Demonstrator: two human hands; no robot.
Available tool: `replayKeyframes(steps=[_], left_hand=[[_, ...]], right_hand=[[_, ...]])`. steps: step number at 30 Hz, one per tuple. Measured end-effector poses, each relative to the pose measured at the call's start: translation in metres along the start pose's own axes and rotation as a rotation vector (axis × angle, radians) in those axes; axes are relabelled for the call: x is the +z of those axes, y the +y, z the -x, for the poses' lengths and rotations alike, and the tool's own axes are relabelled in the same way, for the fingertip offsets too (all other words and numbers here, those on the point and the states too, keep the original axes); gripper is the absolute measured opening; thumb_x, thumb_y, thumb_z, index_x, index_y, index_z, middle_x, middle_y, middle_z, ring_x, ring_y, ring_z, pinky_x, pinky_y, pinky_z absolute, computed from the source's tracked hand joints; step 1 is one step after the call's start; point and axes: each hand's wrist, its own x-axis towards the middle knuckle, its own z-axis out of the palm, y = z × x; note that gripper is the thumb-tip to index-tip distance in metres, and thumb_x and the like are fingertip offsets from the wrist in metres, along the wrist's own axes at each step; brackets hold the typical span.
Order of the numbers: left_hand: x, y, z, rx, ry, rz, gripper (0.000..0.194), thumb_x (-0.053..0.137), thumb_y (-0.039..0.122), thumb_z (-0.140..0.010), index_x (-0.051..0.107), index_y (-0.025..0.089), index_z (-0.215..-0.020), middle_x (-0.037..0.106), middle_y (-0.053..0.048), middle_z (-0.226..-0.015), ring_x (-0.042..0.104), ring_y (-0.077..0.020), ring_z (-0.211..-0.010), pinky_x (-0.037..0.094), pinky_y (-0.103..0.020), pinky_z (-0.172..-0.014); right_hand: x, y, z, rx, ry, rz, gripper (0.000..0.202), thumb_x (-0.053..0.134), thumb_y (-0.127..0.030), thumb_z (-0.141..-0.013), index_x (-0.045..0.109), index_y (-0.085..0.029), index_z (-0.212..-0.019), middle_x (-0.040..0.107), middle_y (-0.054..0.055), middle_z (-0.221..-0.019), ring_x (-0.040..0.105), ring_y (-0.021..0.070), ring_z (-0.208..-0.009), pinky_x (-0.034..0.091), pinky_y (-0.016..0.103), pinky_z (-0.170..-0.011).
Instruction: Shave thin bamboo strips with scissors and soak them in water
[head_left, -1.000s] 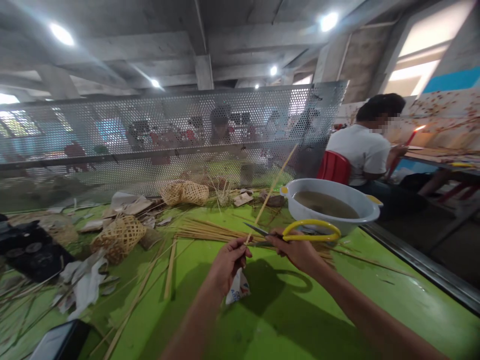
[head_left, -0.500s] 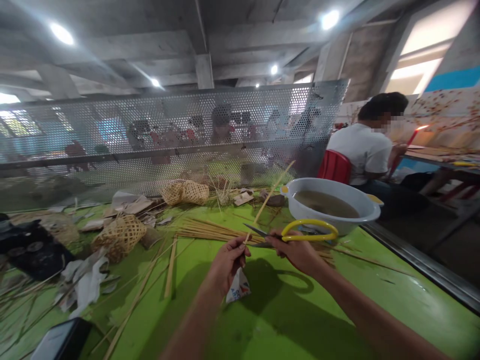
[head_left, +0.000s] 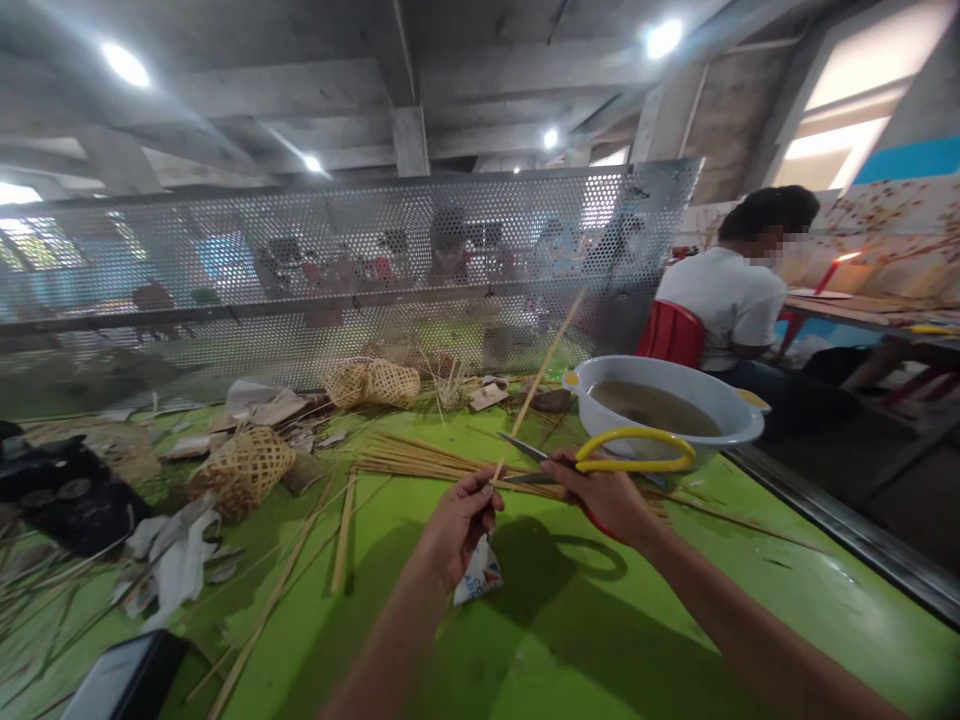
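Observation:
Pinched in the closed fingers of my left hand [head_left: 463, 522] is a long pale bamboo strip [head_left: 541, 372], slanting up and away to the right. My right hand [head_left: 604, 497] grips a pair of scissors [head_left: 636, 450] with a yellow handle loop; a bit of red shows below the palm. The scissor blades are spread, pointing left, close to the strip just above my left fingers. A small printed white packet [head_left: 478, 573] is by my left hand. Behind both hands lies a bundle of bamboo strips [head_left: 420, 458] on the green table [head_left: 540, 655].
A white basin [head_left: 724, 440] of murky water stands at right. Woven bamboo baskets [head_left: 244, 470], scraps and crumpled paper [head_left: 180, 555] lie at left, with a black device [head_left: 127, 675] in front. A perforated metal screen [head_left: 300, 300] rises behind. A person in white [head_left: 720, 300] sits beyond the basin.
My right hand and the scissors have shifted slightly right, and the blades stand a little differently along the strip. The strip in my left hand points somewhat higher. The seated person's hand has left the red candle.

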Motion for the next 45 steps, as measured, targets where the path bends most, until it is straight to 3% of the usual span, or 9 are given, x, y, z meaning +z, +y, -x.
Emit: replayKeyframes(steps=[5, 10, 16, 22, 26, 32, 39, 45], left_hand=[[0.0, -0.0003, -0.0014, 0.009, 0.025, 0.025, 0.027, 0.075, 0.015, -0.068, 0.068, 0.013, -0.094, 0.062, 0.002, -0.06, 0.045, -0.003, -0.039, 0.033, -0.013, -0.041], [-0.0007, 0.0, -0.0011, 0.002, -0.003, 0.012, 0.033, 0.073, 0.014, -0.07, 0.068, 0.011, -0.103, 0.062, 0.001, -0.061, 0.046, -0.003, -0.039, 0.032, -0.013, -0.04], [-0.0053, -0.0041, -0.0043, 0.01, 0.03, 0.015, 0.032, 0.076, 0.016, -0.068, 0.067, 0.013, -0.099, 0.063, 0.002, -0.061, 0.045, -0.0035, -0.039, 0.034, -0.014, -0.04], [-0.0027, -0.0019, -0.0022, 0.009, 0.001, 0.009, 0.035, 0.077, 0.019, -0.069, 0.068, 0.013, -0.103, 0.063, 0.002, -0.063, 0.046, -0.0024, -0.039, 0.033, -0.013, -0.04], [-0.0047, -0.0029, -0.004, 0.004, 0.026, 0.023, 0.027, 0.076, 0.017, -0.07, 0.068, 0.013, -0.095, 0.063, 0.002, -0.062, 0.046, -0.0022, -0.04, 0.034, -0.012, -0.041], [-0.0033, -0.0013, -0.0029, 0.019, 0.004, 0.018, 0.033, 0.075, 0.015, -0.072, 0.069, 0.012, -0.104, 0.064, 0.0, -0.066, 0.047, -0.0027, -0.044, 0.036, -0.013, -0.044], [-0.0036, 0.0011, -0.0024, -0.001, -0.024, 0.069, 0.031, 0.069, 0.008, -0.075, 0.069, 0.011, -0.106, 0.065, -0.002, -0.072, 0.051, -0.003, -0.05, 0.043, -0.013, -0.051], [-0.0038, -0.0017, -0.0028, 0.012, -0.016, 0.044, 0.031, 0.073, 0.011, -0.073, 0.068, 0.012, -0.104, 0.067, -0.002, -0.072, 0.051, -0.0047, -0.048, 0.044, -0.015, -0.048]], right_hand=[[0.0057, 0.0056, 0.0014, 0.005, -0.118, 0.044, 0.033, 0.06, -0.051, -0.08, 0.063, -0.018, -0.075, 0.048, -0.004, -0.054, 0.044, 0.0106, -0.048, 0.035, 0.022, -0.045], [0.004, 0.0033, 0.0004, -0.009, -0.009, 0.047, 0.036, 0.058, -0.054, -0.081, 0.058, -0.019, -0.072, 0.045, -0.004, -0.054, 0.042, 0.0112, -0.049, 0.034, 0.022, -0.044], [0.0056, 0.0074, 0.0012, -0.028, -0.118, 0.109, 0.03, 0.059, -0.047, -0.083, 0.063, -0.019, -0.074, 0.047, -0.004, -0.053, 0.044, 0.011, -0.049, 0.034, 0.022, -0.046], [0.0052, 0.0068, 0.0002, -0.022, -0.004, 0.069, 0.03, 0.058, -0.047, -0.083, 0.058, -0.02, -0.07, 0.045, -0.004, -0.054, 0.043, 0.0115, -0.048, 0.035, 0.022, -0.045], [0.0098, 0.0065, 0.0035, -0.032, -0.135, 0.112, 0.03, 0.059, -0.047, -0.083, 0.064, -0.019, -0.074, 0.047, -0.004, -0.053, 0.044, 0.0123, -0.049, 0.036, 0.023, -0.046], [0.0044, 0.0087, -0.0008, -0.07, 0.019, 0.169, 0.031, 0.057, -0.048, -0.085, 0.06, -0.02, -0.07, 0.047, -0.003, -0.053, 0.044, 0.0126, -0.05, 0.035, 0.024, -0.047], [0.0039, 0.0074, 0.0005, -0.116, -0.06, 0.282, 0.034, 0.053, -0.049, -0.088, 0.059, -0.021, -0.071, 0.048, -0.002, -0.056, 0.043, 0.0137, -0.053, 0.033, 0.025, -0.05], [0.0053, 0.004, 0.0012, -0.136, -0.037, 0.314, 0.03, 0.058, -0.05, -0.084, 0.065, -0.022, -0.076, 0.057, 0.001, -0.061, 0.05, 0.0174, -0.06, 0.036, 0.026, -0.053]])
